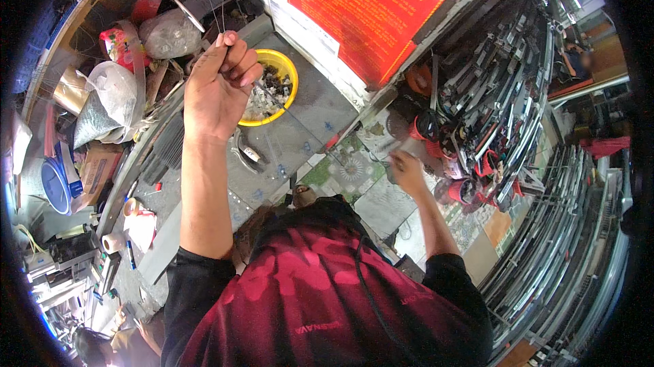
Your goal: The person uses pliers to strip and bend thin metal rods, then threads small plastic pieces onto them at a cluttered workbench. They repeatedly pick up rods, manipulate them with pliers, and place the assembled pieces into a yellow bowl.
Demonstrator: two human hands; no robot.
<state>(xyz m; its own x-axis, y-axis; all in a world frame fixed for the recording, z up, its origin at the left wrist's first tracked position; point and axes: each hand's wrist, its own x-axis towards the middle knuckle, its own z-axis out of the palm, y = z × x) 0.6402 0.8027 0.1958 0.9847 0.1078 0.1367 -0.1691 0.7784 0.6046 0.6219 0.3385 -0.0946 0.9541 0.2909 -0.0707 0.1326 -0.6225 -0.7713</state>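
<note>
Left hand (pixel 218 91) pinches a thin thread (pixel 223 16) above the worktop's (pixel 276 142) far edge, partly hiding a yellow basin (pixel 293 88), while the blurred right hand (pixel 407 171) half-curls, its hold impossible to tell.

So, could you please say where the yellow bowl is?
In the head view, the bowl is left of centre, partly behind the left hand, below-left of the red sign.

The basin (pixel 296 80) is yellow, the poster (pixel 371 13) red (and the shirt (pixel 306 285) black blending into crimson).
</note>
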